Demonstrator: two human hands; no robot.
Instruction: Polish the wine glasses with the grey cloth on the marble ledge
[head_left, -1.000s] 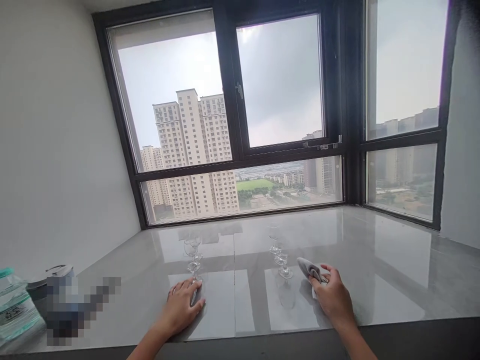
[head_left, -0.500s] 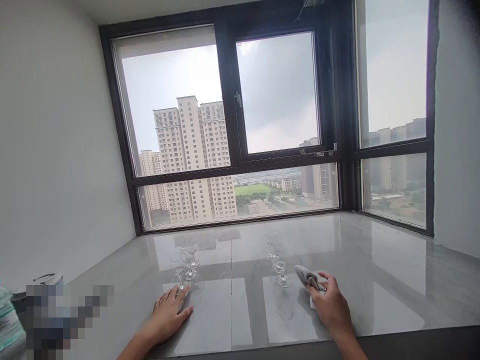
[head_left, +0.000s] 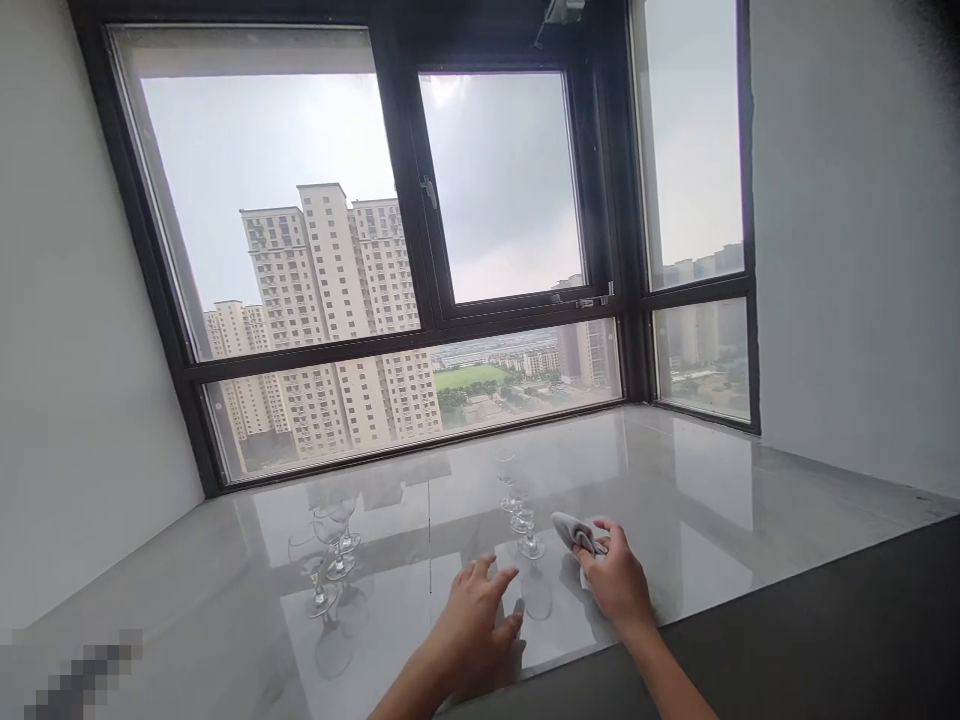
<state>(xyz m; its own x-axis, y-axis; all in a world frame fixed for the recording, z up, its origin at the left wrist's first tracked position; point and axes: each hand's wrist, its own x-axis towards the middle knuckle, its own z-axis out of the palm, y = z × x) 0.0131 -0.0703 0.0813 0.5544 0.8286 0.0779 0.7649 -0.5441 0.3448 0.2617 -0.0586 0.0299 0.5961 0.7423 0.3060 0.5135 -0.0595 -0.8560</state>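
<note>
My left hand [head_left: 480, 620] hovers over the glossy sill near its front edge, its fingers apart and nothing in them. In my right hand [head_left: 616, 580] is a folded grey cloth [head_left: 574, 532], pinched between thumb and fingers. Just left of the cloth, a row of clear stemmed glasses [head_left: 531, 543] runs back toward the window. A second group of stemmed glasses [head_left: 322, 598] stands further left, apart from both hands. Each group's glasses partly overlap, and the clear bowls are hard to make out.
The pale, shiny tiled sill [head_left: 390, 640] reflects the window and glasses. A dark-framed window [head_left: 420, 345] closes off the back, with walls at both sides. The sill's front edge [head_left: 795, 560] drops to a dark face. A blurred patch [head_left: 82, 680] covers the lower left corner.
My left hand has moved right, away from the left group of glasses toward the right row. The view has turned right. My right hand still holds the cloth beside the right row.
</note>
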